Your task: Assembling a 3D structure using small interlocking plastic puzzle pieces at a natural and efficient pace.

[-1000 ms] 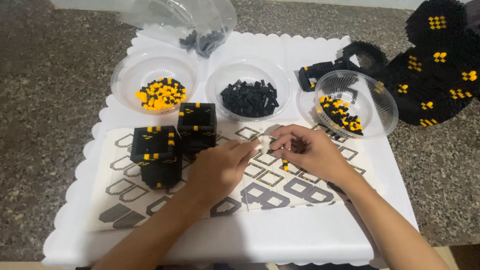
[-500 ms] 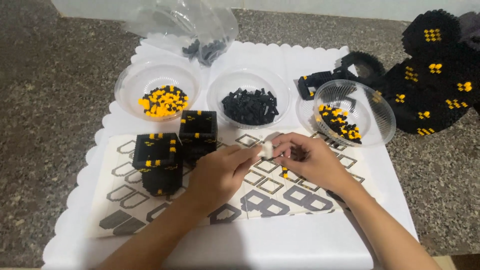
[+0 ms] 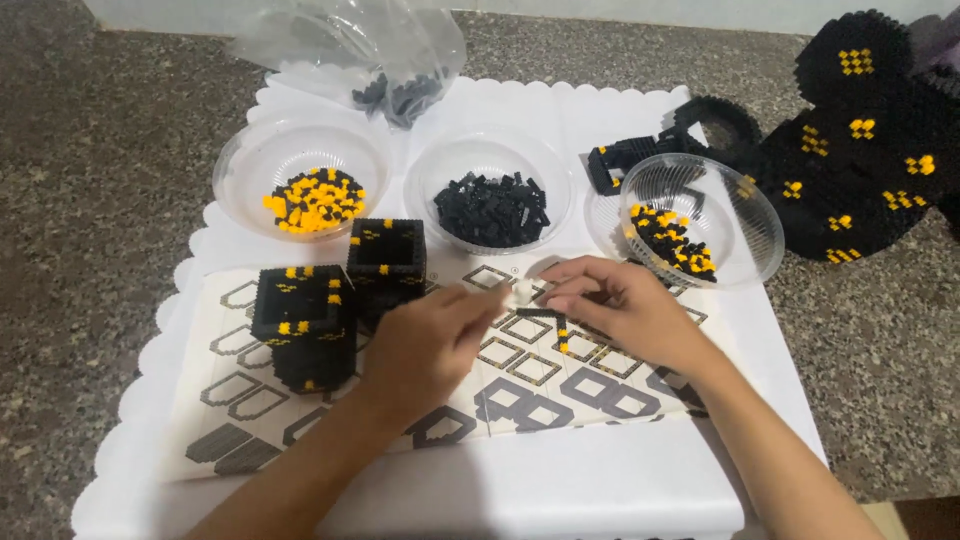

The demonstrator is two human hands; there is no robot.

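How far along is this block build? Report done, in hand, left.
Done: two hollow black-and-yellow towers stand on the instruction sheet. In hand: left hand and right hand pinch a small black strip. Left: loose yellow bricks and black bricks fill bowls.

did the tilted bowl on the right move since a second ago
No. The tilted bowl sits in the same spot against the black bowl and the tray's edge; only the head camera shifted. Both hands meet over the sheet.

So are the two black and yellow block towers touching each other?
Touching, it seems. In the head view the front tower and the back tower meet at a corner, with no gap of white paper showing between them.
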